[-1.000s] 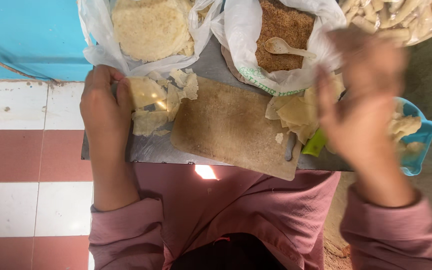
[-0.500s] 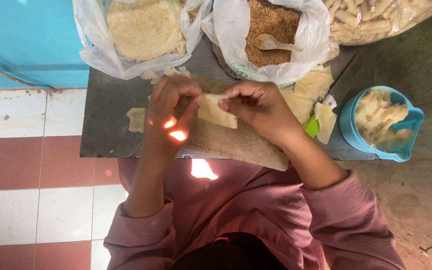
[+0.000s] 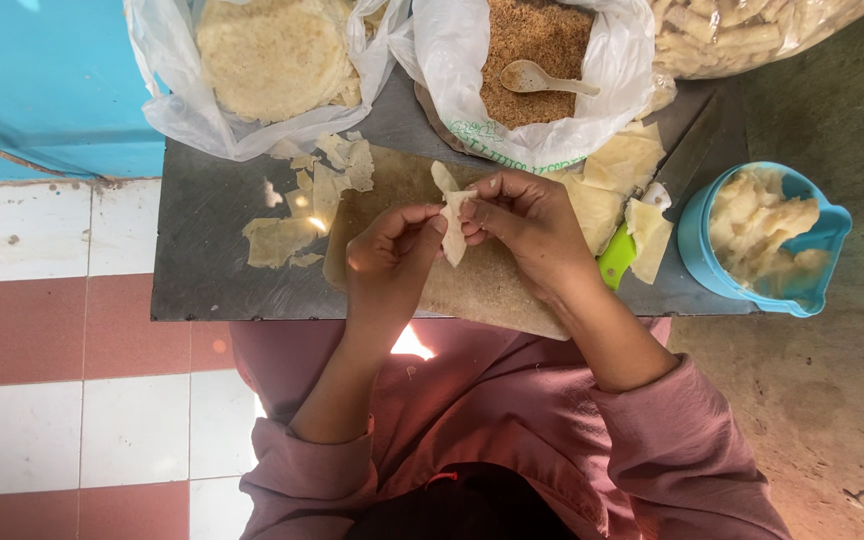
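Clearly thin, light and soft: pale wrapper sheet [image 3: 452, 225], easy to tear, best pinched at the edges. Held above the wooden board [image 3: 492, 285] by left hand [image 3: 392, 255] and right hand [image 3: 527, 220], both grips closed on it. Beside, on the table [image 3: 202, 280], torn scraps [image 3: 282, 240].
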Demonstrator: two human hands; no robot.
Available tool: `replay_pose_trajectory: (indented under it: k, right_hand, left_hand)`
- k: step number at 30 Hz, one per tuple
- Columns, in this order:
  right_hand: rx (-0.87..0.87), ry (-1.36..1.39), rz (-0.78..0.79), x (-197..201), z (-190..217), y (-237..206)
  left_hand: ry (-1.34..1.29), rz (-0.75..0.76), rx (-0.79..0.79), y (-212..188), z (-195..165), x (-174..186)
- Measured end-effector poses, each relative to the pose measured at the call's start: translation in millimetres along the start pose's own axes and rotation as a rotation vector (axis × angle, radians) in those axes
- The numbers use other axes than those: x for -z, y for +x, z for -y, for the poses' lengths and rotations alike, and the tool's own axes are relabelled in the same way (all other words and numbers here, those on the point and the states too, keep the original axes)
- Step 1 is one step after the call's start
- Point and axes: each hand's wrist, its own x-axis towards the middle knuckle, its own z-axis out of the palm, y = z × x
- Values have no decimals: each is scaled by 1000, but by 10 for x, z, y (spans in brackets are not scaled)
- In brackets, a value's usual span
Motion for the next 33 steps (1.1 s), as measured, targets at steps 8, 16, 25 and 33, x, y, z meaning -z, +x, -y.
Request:
replay_pose_trajectory:
  k: [8, 16, 25, 33]
  right_hand:
    - [108, 86, -83, -135, 38, -108]
    - [451, -181, -309, -27, 216, -255]
    - [585, -1335, -516, 598, 629, -678]
    - [438, -711, -322, 138, 533, -761]
  left_hand:
    - [-277, 2, 123, 37, 180, 186]
    - [-499, -53, 174, 7, 213, 281]
    - [-729, -115, 240, -72, -46, 267]
    - [-4, -21, -162, -359, -74, -350]
